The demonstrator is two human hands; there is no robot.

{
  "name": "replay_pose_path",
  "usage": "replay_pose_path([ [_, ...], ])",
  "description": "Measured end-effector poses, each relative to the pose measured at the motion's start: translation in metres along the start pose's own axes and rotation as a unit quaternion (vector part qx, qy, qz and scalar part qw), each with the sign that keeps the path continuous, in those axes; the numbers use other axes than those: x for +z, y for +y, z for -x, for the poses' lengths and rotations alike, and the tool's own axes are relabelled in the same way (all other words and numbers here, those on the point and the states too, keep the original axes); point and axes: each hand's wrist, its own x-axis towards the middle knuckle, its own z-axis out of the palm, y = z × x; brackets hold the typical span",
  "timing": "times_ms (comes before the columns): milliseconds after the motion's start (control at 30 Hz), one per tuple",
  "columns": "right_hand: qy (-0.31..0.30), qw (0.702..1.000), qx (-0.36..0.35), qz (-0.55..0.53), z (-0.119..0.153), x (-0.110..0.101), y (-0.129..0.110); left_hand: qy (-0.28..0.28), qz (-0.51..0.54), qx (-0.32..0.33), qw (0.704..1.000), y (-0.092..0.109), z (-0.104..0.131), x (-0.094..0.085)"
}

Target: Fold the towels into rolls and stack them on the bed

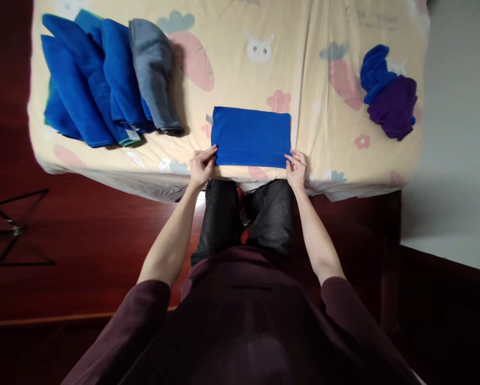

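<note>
A blue cloth, folded into a flat rectangle, lies on the bed near its front edge, with a small pale tag at its upper left side. My left hand pinches the cloth's left edge near the lower corner. At the lower right corner, my right hand holds the edge between thumb and fingers. The cloth looks smooth and lies almost square to me.
Several folded blue cloths and a grey one overlap at the bed's left. Crumpled blue and purple cloths lie at the right. A black stand is on the floor at left.
</note>
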Motion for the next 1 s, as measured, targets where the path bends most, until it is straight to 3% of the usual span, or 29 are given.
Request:
replay_pose_path([
  [500, -0.172, 0.974, -0.104, 0.107, -0.007, -0.03, -0.009, -0.109, -0.074, 0.06, 0.99, 0.006, 0.004, -0.007],
  [700, -0.167, 0.975, -0.093, 0.114, -0.011, -0.028, -0.006, -0.135, -0.101, 0.071, 0.983, 0.008, 0.002, -0.008],
  [867, -0.131, 0.985, -0.075, 0.085, -0.018, -0.02, 0.001, -0.095, -0.098, 0.032, 0.99, 0.008, -0.007, 0.002],
  [1000, -0.113, 0.993, -0.019, 0.012, -0.028, -0.014, 0.01, -0.074, -0.061, 0.017, 0.995, 0.002, -0.018, 0.002],
])
